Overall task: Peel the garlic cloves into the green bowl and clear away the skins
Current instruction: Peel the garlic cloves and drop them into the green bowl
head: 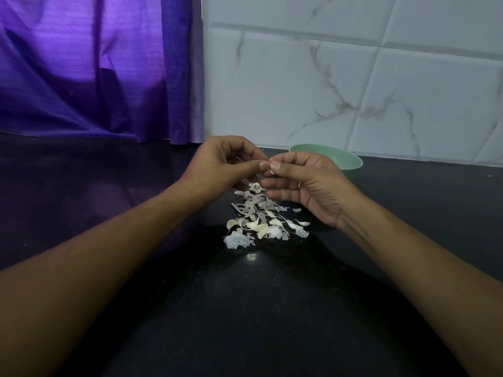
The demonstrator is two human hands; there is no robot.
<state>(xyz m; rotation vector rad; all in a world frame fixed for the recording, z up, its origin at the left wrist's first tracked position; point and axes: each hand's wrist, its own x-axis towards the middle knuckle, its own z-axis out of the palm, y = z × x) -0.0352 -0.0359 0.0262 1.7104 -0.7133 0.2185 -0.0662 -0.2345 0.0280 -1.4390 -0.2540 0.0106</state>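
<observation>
Two hands pinching one tiny garlic bit [267, 165], thumbs and forefingers pressed on it.
Your left hand [226, 164] and right hand [307, 183] meet above the pile of skins and cloves [261, 219]; green bowl [351, 160] sits behind your right hand by the tiled wall [326, 77]; dark counter [109, 186] open left and front.

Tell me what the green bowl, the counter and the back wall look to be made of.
Green bowl: probably plastic, matte pale green, thin even rim.
Counter: polished black stone, likely granite; fine speckles and mirror-like reflections.
Back wall: large white tiles with grey marble-like veining and grout lines; ceramic or real marble, cannot tell.
</observation>
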